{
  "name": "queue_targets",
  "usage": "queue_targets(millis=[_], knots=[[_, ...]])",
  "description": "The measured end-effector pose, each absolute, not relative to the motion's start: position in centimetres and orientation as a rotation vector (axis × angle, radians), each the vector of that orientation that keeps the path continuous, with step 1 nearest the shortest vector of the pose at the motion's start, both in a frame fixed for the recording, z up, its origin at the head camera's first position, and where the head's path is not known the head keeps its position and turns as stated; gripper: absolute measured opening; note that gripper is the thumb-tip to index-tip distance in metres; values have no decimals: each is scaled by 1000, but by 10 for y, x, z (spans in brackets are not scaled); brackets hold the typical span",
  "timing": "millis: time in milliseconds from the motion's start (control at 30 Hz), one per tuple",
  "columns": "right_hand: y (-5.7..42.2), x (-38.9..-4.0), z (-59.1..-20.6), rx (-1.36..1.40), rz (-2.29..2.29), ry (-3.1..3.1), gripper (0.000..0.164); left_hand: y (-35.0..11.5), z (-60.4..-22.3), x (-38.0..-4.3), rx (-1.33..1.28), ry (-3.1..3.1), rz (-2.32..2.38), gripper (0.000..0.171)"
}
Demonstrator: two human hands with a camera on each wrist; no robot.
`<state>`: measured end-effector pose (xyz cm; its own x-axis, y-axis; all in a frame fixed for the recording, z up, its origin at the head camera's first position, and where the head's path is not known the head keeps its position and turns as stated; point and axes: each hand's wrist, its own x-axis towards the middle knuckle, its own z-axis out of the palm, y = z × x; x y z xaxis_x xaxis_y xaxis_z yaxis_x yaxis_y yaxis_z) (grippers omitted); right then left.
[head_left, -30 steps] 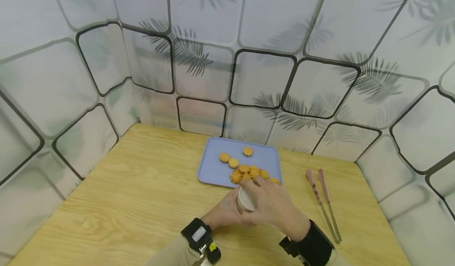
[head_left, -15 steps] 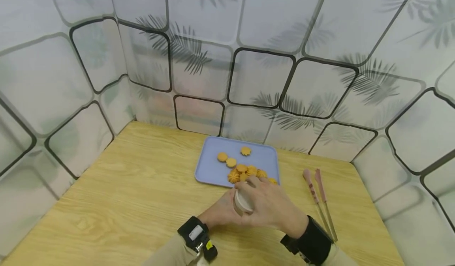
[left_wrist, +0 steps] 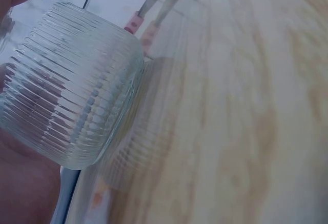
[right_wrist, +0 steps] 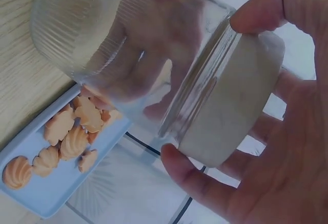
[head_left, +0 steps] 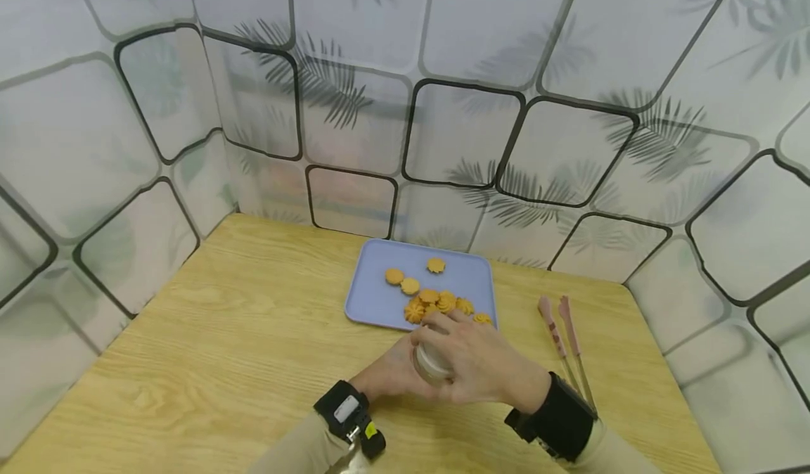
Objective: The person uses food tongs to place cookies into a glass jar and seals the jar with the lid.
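Observation:
A clear ribbed glass jar [right_wrist: 118, 39] is held between my two hands, just in front of the blue tray. My left hand [head_left: 394, 370] grips the jar's body; in the left wrist view the ribbed glass [left_wrist: 77, 85] stands close over the tabletop. With fingers and thumb spread round its edge, my right hand [head_left: 487, 363] grips the cream-coloured lid [right_wrist: 236, 101] at the jar's mouth. Threads of the neck show beside the lid in the right wrist view. Through the glass I see the left hand's fingers behind it. Whether the lid is fully seated, I cannot tell.
Several golden cookies [head_left: 414, 311] lie on the blue tray [head_left: 373, 305] beyond the hands. Tongs with pink tips [head_left: 568, 326] lie to the right on the wooden table [head_left: 253, 333]. A patterned cloth wall [head_left: 354, 200] encloses the back and sides.
Both hands stay on the jar and lid. The right hand has turned slightly, and more of the jar's rim shows below the lid. The whole view has shifted a little.

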<state>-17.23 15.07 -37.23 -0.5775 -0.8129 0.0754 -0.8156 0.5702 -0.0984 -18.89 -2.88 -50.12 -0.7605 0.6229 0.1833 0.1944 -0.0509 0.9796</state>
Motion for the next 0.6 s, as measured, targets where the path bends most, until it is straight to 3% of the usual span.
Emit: queue_targets(millis=[333,500,600], knots=[[155,-173,-364,1455,253,-2699,70,-28,-503,-194,933,1801,1911,93],[169,-174,-363,1388,318,-2735,71,-28,-501,-194,879,1857,1899,99],[183,-172,-364,1318,357,-2774,68,-27,-501,-194,875,1921,1868,95]])
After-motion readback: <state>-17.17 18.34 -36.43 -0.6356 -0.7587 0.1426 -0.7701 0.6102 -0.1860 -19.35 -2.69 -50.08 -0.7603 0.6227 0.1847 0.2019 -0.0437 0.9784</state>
